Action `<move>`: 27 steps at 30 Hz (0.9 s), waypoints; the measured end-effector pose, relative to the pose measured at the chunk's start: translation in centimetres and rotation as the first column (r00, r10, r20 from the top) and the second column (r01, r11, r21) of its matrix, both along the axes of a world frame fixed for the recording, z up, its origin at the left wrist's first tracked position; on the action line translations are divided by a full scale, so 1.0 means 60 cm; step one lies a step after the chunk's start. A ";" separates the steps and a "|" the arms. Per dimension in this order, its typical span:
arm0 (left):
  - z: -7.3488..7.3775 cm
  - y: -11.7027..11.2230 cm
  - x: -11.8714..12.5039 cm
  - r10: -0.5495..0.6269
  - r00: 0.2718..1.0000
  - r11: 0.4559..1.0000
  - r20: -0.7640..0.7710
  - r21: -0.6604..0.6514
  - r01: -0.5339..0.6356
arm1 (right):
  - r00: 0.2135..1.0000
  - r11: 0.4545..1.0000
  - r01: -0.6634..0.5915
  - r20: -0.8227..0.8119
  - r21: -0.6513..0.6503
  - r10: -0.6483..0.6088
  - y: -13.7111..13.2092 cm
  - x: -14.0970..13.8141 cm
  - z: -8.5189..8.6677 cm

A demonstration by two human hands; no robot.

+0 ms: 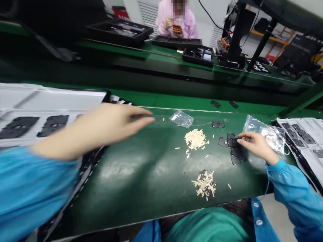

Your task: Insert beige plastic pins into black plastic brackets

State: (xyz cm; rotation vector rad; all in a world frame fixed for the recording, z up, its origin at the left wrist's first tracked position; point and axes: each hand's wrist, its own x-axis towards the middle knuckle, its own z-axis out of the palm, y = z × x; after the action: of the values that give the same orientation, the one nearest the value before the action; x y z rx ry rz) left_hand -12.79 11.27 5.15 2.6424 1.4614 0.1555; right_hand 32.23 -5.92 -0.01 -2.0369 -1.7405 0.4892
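My left hand (108,126) reaches out over the green mat, blurred by motion, its fingertips pinched together near a thin pale piece that I cannot make out. My right hand (256,145) rests at the right, fingers pinching a small flat black part (231,139) on top of a loose heap of black parts (237,155). Two piles of small beige sticks lie between the hands, the farther pile (194,139) and the nearer pile (205,184). A single black part (218,124) lies farther back.
A grey tray (37,114) with black parts sits at the left, another tray (302,137) at the right. Two clear plastic bags lie on the mat, a small one (181,118) and a larger one (270,134). A person in pink (176,23) works across the conveyor beside black trays (118,30).
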 end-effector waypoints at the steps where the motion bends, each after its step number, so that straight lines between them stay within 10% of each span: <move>1: -0.010 -0.002 0.053 -0.077 0.997 0.997 -0.005 0.011 0.077 | 1.000 1.000 -0.010 0.005 0.006 0.010 -0.005 -0.006 -0.008; 7: -0.093 -0.030 0.219 -0.201 0.971 0.979 0.128 -0.001 0.203 | 0.974 0.974 -0.224 0.038 0.024 0.223 0.001 -0.062 -0.020; 14: -0.126 -0.199 0.179 -0.194 0.876 0.976 0.441 -0.004 0.219 | 0.783 0.783 -0.622 0.020 0.025 0.622 -0.010 -0.130 -0.028; 20: -0.157 -0.349 0.137 -0.099 0.951 0.991 0.293 -0.055 0.120 | 0.695 0.696 -0.718 0.041 -0.014 0.718 -0.029 -0.141 -0.032; 27: -0.178 -0.393 0.189 -0.232 0.964 0.972 0.132 0.000 0.234 | 0.649 0.656 -0.750 0.098 -0.080 0.754 -0.027 -0.141 -0.032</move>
State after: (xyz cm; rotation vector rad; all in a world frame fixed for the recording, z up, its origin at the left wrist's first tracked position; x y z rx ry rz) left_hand -1.43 -12.32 -5.55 2.7073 1.0981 0.2877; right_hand 23.80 -7.52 -1.92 -1.2652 -2.6568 0.6361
